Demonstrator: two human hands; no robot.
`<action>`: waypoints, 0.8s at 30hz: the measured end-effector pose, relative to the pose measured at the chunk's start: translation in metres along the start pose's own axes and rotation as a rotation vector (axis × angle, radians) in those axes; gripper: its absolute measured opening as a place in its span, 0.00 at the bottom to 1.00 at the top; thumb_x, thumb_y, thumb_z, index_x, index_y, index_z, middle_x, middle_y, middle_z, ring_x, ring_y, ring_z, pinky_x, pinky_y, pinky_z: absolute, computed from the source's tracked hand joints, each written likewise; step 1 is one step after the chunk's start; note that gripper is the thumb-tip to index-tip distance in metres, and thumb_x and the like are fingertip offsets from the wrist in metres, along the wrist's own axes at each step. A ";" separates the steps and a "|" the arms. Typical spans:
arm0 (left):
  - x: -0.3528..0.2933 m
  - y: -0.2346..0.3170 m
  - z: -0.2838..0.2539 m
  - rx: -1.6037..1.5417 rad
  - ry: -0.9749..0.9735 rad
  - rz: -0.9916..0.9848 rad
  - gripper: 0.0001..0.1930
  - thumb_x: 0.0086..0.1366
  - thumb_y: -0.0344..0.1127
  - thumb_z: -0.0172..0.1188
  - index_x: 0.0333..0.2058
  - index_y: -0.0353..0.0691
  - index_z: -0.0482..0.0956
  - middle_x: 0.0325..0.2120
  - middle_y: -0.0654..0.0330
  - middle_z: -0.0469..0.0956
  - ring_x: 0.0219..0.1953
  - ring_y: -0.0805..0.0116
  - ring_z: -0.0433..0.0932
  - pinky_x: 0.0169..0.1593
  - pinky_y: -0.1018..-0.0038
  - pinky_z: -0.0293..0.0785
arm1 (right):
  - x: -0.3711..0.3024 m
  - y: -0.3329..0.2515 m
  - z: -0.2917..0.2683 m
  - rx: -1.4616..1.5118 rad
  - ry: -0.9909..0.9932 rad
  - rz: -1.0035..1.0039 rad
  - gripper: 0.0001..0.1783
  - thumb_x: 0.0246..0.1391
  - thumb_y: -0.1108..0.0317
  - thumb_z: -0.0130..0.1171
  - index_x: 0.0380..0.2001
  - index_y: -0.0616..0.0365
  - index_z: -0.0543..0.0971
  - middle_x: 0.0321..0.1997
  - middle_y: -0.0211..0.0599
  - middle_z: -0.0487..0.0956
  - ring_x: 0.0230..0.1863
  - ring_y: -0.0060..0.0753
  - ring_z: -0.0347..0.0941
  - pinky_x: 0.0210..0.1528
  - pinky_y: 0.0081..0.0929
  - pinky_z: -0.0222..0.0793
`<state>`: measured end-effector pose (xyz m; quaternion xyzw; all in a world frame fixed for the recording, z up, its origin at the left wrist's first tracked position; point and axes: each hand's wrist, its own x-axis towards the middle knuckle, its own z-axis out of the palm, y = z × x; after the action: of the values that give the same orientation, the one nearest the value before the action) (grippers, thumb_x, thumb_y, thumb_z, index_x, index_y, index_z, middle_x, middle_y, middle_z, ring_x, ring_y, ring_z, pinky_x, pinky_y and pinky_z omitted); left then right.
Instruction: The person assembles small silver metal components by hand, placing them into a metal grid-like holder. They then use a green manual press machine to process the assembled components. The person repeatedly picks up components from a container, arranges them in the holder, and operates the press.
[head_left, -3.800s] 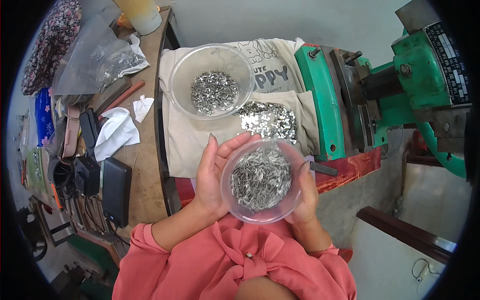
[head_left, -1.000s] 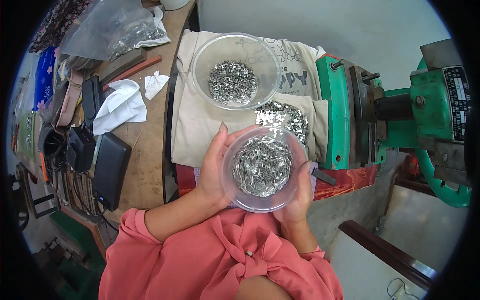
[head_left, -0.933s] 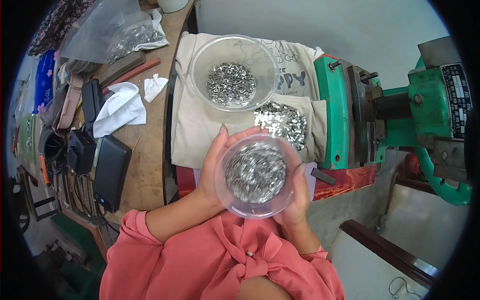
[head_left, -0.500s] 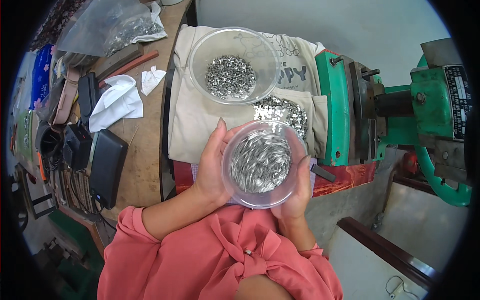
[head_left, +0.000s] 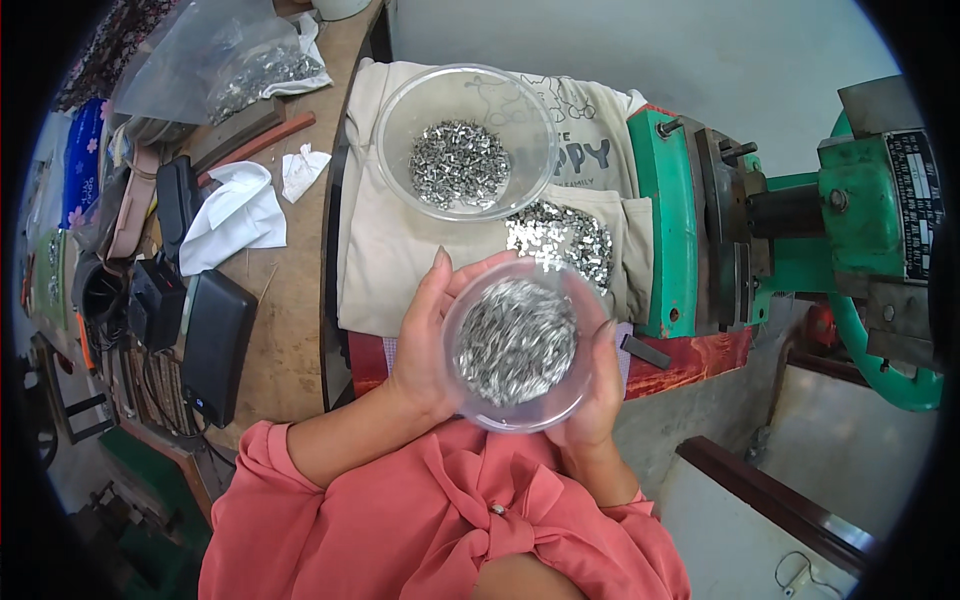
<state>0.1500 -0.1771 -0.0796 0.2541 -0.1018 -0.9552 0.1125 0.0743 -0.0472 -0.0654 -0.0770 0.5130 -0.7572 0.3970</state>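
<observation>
While cupped, both hands' grip (head_left: 515,385) holds bowl (head_left: 520,345).

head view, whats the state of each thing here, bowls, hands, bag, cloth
held clear bowl: lifted, heaped with small metal pieces
left hand: cupping the bowl's side
right hand: cupping the other side
second clear bowl: on the cloth, partly filled
beige cloth: spread flat, loose pile on it
plastic bag: lying on the bench, holding metal pieces
</observation>
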 end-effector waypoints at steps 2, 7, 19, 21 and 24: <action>0.002 -0.001 -0.003 -0.018 -0.023 0.005 0.35 0.75 0.60 0.34 0.64 0.33 0.63 0.61 0.50 0.70 0.62 0.56 0.71 0.66 0.57 0.67 | 0.002 -0.004 0.002 -0.095 -0.019 -0.049 0.38 0.71 0.43 0.35 0.68 0.67 0.59 0.70 0.47 0.62 0.71 0.42 0.58 0.73 0.40 0.50; -0.003 0.000 0.001 -0.017 -0.006 0.007 0.35 0.75 0.60 0.34 0.63 0.33 0.65 0.59 0.51 0.72 0.60 0.57 0.72 0.66 0.57 0.67 | -0.003 -0.002 0.000 -0.057 -0.031 -0.005 0.38 0.71 0.44 0.34 0.69 0.66 0.59 0.71 0.46 0.62 0.71 0.41 0.58 0.73 0.39 0.50; -0.002 0.001 0.000 -0.011 -0.047 0.021 0.34 0.76 0.59 0.32 0.64 0.34 0.63 0.61 0.51 0.70 0.61 0.56 0.71 0.66 0.57 0.67 | -0.002 0.002 -0.003 -0.133 -0.086 -0.042 0.39 0.71 0.43 0.34 0.69 0.67 0.58 0.71 0.47 0.61 0.72 0.42 0.56 0.74 0.39 0.47; -0.005 0.001 0.001 -0.007 -0.041 0.019 0.35 0.76 0.59 0.32 0.64 0.33 0.63 0.61 0.51 0.70 0.61 0.56 0.71 0.66 0.57 0.67 | -0.004 0.001 -0.001 -0.127 -0.103 -0.027 0.38 0.71 0.43 0.34 0.69 0.67 0.58 0.71 0.46 0.61 0.72 0.41 0.56 0.74 0.40 0.48; -0.001 0.000 -0.003 -0.011 -0.045 0.018 0.35 0.76 0.59 0.33 0.64 0.33 0.63 0.61 0.51 0.71 0.61 0.56 0.72 0.66 0.57 0.67 | 0.000 -0.002 0.006 0.000 0.003 -0.027 0.38 0.71 0.44 0.33 0.69 0.66 0.58 0.71 0.46 0.61 0.72 0.42 0.56 0.74 0.40 0.48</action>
<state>0.1524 -0.1768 -0.0817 0.2310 -0.1013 -0.9602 0.1203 0.0761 -0.0510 -0.0609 -0.0829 0.5127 -0.7626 0.3856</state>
